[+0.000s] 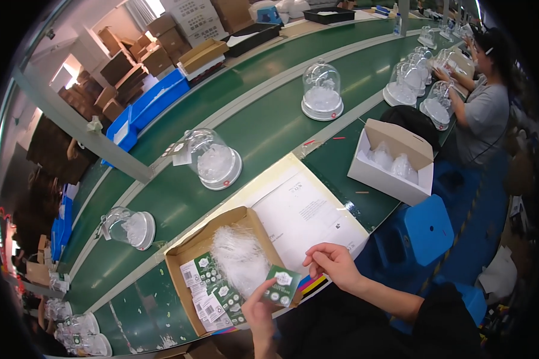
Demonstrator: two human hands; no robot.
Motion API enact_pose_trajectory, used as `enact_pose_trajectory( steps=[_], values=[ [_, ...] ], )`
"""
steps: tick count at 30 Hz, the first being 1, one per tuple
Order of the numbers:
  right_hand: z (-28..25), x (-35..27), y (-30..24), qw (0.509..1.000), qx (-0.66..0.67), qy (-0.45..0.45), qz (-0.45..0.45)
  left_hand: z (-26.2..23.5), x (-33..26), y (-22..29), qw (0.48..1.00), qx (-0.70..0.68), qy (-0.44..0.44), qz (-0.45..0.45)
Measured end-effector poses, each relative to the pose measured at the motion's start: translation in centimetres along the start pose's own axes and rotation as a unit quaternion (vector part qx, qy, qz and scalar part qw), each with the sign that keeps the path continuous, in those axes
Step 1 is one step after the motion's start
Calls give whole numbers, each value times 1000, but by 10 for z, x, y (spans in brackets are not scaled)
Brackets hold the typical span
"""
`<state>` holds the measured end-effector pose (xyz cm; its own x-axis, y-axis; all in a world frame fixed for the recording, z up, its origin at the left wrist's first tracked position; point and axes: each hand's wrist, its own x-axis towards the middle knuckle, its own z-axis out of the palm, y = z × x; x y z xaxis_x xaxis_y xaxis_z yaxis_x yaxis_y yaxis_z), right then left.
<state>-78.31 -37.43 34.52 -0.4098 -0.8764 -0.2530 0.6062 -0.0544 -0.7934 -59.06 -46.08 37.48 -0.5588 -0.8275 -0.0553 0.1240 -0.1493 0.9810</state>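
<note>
My left hand [259, 316] pinches a green printed card tag [283, 286] over the right edge of an open cardboard box [175, 263]. Fingers curled, thumb against the fingertips, my right hand [335, 266] hovers to the right of the tag, above a white printed sheet [296, 209]. Whatever it may hold is too fine to make out. Inside the box lie a tangled bundle of clear, thin plastic strands [239, 257] and several more green and white tags [212, 299]. On the green belt beyond stands a clear dome [212, 158] on a white base, a tag hanging at its top.
Another tagged dome [132, 228] lies tilted at left; an untagged-looking dome [321, 93] stands farther right. A white carton [395, 158] holds clear-wrapped items, above a blue stool [426, 230]. A co-worker [485, 102] handles domes at far right. Blue bins [156, 99] line the far side.
</note>
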Motion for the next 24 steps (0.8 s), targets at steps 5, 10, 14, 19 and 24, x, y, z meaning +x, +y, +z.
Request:
enact_pose_trajectory(
  steps=[5, 10, 14, 19, 24],
  values=[
    [1, 5, -2, 999, 25, -27, -3, 26, 4, 14, 984, 97, 145, -26],
    [1, 4, -9, 998, 47, -21, -24, 17, 6, 4, 992, 95, 84, -14],
    [6, 3, -16, 1000, -25, -2, 0, 18, 7, 4, 995, 64, 77, -8],
    [-1, 8, -10, 996, -71, -42, 31, 16, 2, 6, 997, 60, 52, -3],
    [-13, 12, 2, 991, -108, -18, -81, 21, 3, 6, 994, 90, 64, -12]
  ],
)
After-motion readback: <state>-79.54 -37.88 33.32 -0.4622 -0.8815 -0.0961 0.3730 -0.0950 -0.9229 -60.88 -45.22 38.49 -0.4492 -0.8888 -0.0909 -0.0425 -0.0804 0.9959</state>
